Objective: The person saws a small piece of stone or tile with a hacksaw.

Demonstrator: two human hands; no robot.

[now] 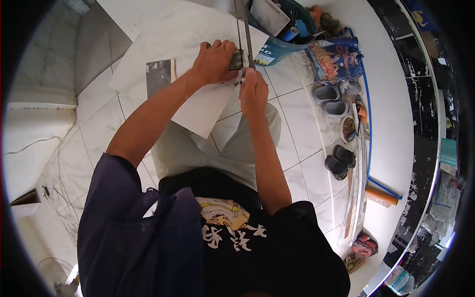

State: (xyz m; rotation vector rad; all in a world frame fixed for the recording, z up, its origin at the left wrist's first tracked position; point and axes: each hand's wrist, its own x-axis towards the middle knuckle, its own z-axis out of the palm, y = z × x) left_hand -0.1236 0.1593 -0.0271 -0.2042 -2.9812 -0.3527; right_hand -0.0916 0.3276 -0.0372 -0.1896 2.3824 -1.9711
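Note:
My left hand point(215, 62) is closed around a small dark block point(236, 60) over a white board point(200, 106). Just to its right, my right hand point(254, 91) grips the lower end of a long, thin saw-like tool point(247, 37), whose frame runs up past the top edge of the view. The tool passes close beside the block's right side; whether they touch is not clear. Dark crumbs lie on the board around my left hand. A grey flat plate with a pale edge point(159, 76) rests on the board, left of my left forearm.
A dark green bucket point(282, 49) holding tools stands right of the saw-like tool. Beyond it are a blue printed bag point(337, 59), grey slippers point(335, 108), black slippers point(340, 162) and a blue pipe point(367, 114). Thin cables point(59, 198) lie on the tiles at left.

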